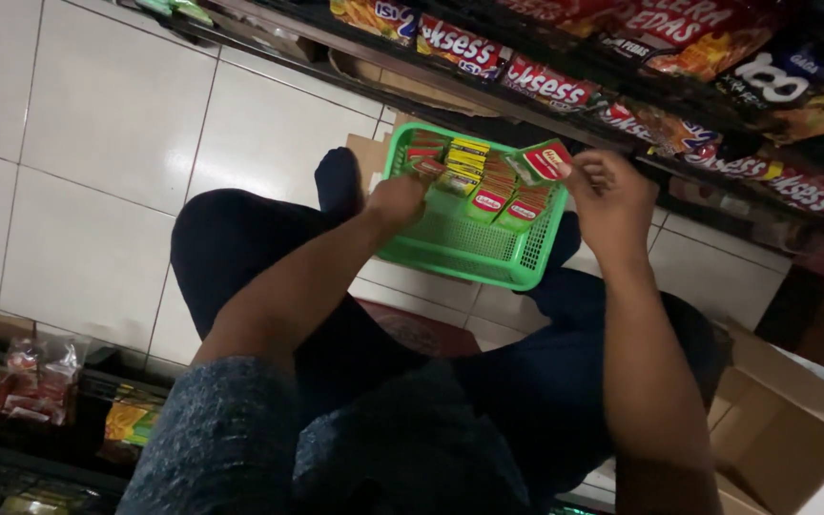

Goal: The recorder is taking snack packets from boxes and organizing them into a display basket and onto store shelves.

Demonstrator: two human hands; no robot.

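Note:
A green plastic basket (460,250) sits on the white tiled floor in front of my knees, its far half filled with several small red, yellow and green sachets (477,176). My left hand (395,202) rests inside the basket at its left side, fingers on the sachets there. Just above the basket's right rim, my right hand (610,198) pinches one red and green sachet (545,160) by its edge. My legs in dark trousers fill the middle of the view.
A low shelf (622,105) packed with snack packets runs along the top right. Open cardboard boxes (774,429) stand at the lower right. More packets (40,381) sit on a rack at the lower left. A flat red pack (422,334) lies under my legs.

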